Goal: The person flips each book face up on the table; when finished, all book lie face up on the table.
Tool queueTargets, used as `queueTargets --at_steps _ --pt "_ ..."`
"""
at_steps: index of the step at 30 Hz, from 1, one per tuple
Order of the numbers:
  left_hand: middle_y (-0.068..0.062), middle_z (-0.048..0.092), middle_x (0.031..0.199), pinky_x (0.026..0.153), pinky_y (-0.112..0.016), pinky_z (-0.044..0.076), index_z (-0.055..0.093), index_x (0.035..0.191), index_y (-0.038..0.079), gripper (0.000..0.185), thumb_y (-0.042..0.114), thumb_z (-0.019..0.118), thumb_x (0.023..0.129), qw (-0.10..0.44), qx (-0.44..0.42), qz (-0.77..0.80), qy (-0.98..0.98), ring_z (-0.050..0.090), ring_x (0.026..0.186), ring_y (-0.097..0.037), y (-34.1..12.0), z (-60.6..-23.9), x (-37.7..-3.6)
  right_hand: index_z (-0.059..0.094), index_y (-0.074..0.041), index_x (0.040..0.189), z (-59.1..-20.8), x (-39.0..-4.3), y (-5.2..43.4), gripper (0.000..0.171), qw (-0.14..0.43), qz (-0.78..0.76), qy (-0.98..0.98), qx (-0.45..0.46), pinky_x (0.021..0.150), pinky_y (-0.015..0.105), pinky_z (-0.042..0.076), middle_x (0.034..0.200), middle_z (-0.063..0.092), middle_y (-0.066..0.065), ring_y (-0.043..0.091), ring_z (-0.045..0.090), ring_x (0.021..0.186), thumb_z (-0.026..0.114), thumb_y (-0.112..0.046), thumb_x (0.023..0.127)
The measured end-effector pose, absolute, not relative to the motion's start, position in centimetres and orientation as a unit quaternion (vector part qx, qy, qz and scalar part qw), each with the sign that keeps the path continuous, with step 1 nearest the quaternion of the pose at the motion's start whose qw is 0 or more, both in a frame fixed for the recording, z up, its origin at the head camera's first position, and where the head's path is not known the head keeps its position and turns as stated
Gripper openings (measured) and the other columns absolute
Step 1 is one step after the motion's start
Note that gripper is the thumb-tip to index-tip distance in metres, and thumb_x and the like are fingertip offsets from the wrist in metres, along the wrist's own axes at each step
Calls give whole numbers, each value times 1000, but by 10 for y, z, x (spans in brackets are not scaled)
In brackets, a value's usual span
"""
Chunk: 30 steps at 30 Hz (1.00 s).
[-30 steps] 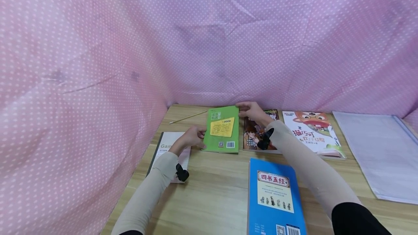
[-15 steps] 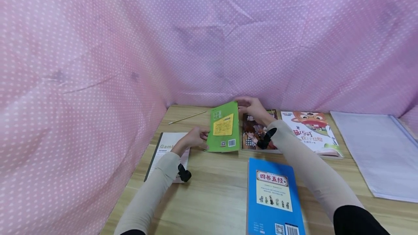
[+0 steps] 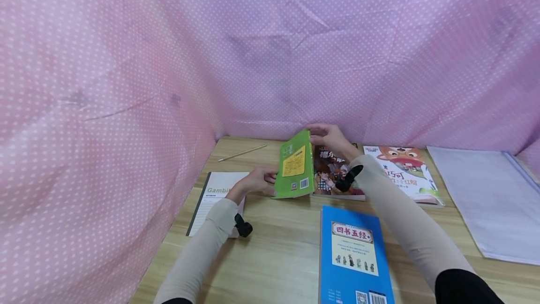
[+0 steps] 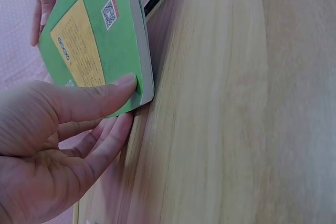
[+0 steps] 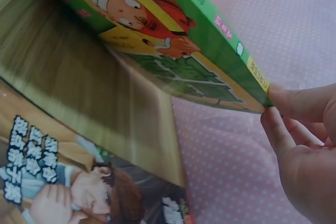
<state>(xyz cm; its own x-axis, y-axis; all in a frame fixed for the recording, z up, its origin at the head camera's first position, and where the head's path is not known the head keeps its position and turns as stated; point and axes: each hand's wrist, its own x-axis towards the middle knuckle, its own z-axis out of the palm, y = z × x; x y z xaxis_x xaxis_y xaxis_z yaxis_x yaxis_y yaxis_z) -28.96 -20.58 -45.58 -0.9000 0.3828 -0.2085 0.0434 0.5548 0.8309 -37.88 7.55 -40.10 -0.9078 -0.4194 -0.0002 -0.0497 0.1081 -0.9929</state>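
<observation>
Green paperback [image 3: 294,165] was held aslant between notebook and detective-cover paperback, spine side raised.
Viewing remotely, I recorded the notebook [image 3: 217,201] at left, then the left hand [image 3: 256,181], which pinched the green book's lower left corner, thumb on the back cover. Whether that edge touched the tabletop [image 3: 274,247] I could not tell. The right hand [image 3: 331,140] pinched the spine's far end between thumb and fingers, near the detective-cover paperback [image 3: 333,172]. I judged the book light, moderately stiff and slick-covered, its corners liable to crease; the spine offered the firmest hold.
</observation>
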Motion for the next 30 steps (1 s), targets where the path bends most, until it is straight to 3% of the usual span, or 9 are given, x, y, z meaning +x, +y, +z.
queueTargets --at_steps 7,13,21,30 --pt "-16 62 128 108 -36 49 56 143 -1 73 -5 83 75 197 148 464 851 60 116 -24 -200 -461 -288 46 3 149 -390 -380 73 55 154 -623 750 -159 105 39 53 147 52 27 40 57 130 61 6 96" --pt "-14 62 131 109 -36 47 52 147 2 84 -2 88 71 206 171 459 847 56 116 -22 -197 -462 -289 48 5 147 -383 -384 71 55 158 -599 770 -153 97 31 57 147 52 28 42 55 132 62 7 94" --pt "-13 55 127 103 -29 51 49 148 1 93 -7 91 65 217 178 466 839 51 113 -20 -193 -461 -289 49 1 147 -377 -385 70 57 145 -561 798 -163 115 45 45 152 50 23 39 50 139 68 0 93" --pt "-19 43 139 102 -30 55 39 154 -2 100 -7 89 67 221 154 498 824 51 123 -27 -189 -460 -285 46 1 150 -364 -383 65 57 158 -539 810 -169 115 48 44 153 47 25 41 47 141 65 -1 95"
